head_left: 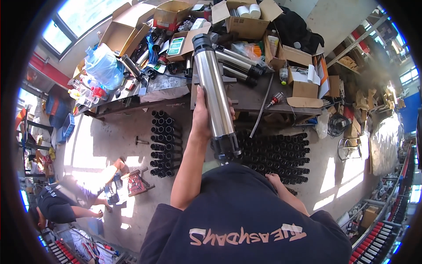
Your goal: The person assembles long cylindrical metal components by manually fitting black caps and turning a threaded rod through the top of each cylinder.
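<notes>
A long, shiny steel cylinder (212, 83) with black fittings at both ends stands tilted in front of my chest. My left hand (201, 118) is wrapped round its lower half, thumb along the near side and fingertips showing past the far side. The lower black end (226, 147) comes close to my dark shirt. Beside my right side, low down, is my right hand (273, 179), its fingers curled; whatever they hold, if anything, is hidden. Black ring-ended parts stand on the floor next to that hand. More steel cylinders (237, 57) lie on the workbench behind the held one.
The workbench (255, 94) carries open cardboard boxes (244, 26), a large clear water bottle (103, 64) and tools. Black tubular parts (166, 141) stand in rows on the floor, with a hammer (140, 141) nearby. At left another person (66, 198) is by a small stool (136, 182).
</notes>
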`<state>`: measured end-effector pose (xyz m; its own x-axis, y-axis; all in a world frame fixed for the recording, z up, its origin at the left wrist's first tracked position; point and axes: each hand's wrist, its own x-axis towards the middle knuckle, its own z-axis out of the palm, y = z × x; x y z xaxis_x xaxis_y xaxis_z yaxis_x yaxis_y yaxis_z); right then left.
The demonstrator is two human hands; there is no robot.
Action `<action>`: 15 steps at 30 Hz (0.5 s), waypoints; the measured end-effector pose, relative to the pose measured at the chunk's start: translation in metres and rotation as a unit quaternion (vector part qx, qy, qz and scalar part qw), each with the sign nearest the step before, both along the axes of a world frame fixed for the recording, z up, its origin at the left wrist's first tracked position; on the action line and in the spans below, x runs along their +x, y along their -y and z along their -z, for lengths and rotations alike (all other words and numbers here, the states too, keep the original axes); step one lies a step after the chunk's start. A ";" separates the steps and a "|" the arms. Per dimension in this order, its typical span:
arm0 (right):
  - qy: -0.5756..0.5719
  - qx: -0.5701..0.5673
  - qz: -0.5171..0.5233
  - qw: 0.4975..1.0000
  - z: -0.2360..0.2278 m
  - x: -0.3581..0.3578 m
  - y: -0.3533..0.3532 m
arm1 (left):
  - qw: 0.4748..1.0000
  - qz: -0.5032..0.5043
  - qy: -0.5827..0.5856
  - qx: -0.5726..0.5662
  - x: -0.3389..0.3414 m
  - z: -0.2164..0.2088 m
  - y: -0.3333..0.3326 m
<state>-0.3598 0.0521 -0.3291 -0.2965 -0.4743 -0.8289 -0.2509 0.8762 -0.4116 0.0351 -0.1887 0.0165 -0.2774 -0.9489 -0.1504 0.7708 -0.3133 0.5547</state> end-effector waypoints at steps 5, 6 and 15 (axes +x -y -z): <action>-0.051 -0.013 -0.048 0.997 -0.004 0.027 0.017 | 1.000 -0.023 0.021 -0.005 -0.002 -0.012 -0.002; -0.044 -0.033 -0.064 0.996 0.000 0.033 0.025 | 0.998 -0.027 0.052 -0.004 0.000 -0.017 -0.001; -0.011 -0.128 -0.189 0.974 0.012 0.076 0.086 | 0.996 0.005 0.087 -0.009 0.010 -0.027 -0.011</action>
